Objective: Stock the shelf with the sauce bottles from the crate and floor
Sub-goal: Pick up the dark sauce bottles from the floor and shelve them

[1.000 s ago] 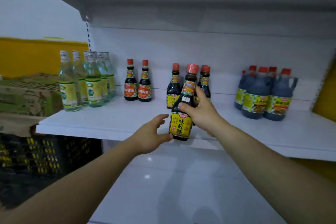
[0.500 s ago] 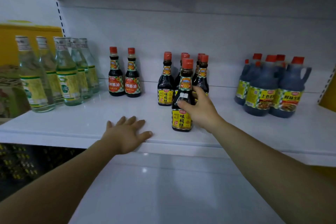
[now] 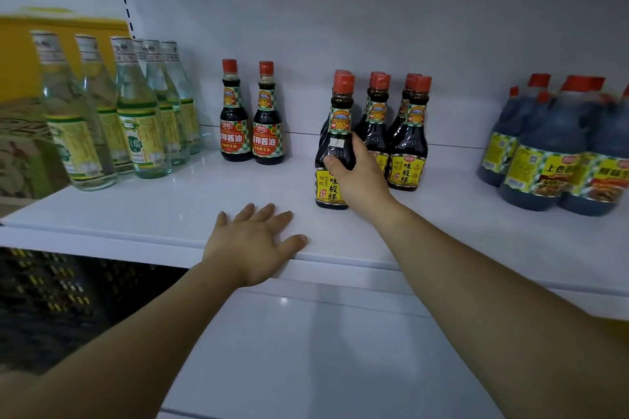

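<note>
Right hand (image 3: 359, 177) grips sauce bottle (image 3: 335, 146) (label half hidden); left hand (image 3: 253, 243) flat, empty.

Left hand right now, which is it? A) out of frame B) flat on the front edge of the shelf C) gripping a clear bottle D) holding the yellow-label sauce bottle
B: the left hand lies palm-down, fingers spread, on the front edge of the white shelf, holding nothing; the right hand is the one gripping the yellow-label sauce bottle.
</note>
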The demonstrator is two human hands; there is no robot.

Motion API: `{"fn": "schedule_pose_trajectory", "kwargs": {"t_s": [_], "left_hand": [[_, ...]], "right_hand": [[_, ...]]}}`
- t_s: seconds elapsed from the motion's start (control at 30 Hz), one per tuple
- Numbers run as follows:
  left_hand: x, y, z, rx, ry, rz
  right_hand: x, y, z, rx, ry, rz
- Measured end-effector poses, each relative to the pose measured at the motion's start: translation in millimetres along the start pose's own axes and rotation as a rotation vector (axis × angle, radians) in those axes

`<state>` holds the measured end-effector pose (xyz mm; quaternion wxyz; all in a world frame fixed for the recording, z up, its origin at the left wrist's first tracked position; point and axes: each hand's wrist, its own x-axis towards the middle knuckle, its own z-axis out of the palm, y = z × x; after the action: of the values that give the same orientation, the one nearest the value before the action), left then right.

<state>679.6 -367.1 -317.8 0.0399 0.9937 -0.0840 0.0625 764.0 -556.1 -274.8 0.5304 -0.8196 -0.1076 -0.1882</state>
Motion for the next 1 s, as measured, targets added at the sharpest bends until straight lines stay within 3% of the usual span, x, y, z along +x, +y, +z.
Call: {"fn": "schedule_pose_trajectory", "kwargs": {"t_s": [0.37,0.63,0.83,1.0], "left_hand": [[0.3,-1.0,1.0,-0.014,0.023,0.011],[-4.7,-6.6,-20.3,-0.196,-0.064,-0.003],[-56.3,-31.8,-42.3,-0.217,-0.014,-0.144],[-129.8,-53.9,-44.3,-0.228,-0.084,-0.257]], "right_hand": [[23.8,3.9,13.8,0.022,0.008,0.076],[17.0,-15.9,2.2,-0.107,-0.067,0.150],[-27.0,-58.7,-8.8,-0.305,-0.121,-0.014],[-81.5,-104.4,15.0,-0.387,-0.325,-0.179]]}}
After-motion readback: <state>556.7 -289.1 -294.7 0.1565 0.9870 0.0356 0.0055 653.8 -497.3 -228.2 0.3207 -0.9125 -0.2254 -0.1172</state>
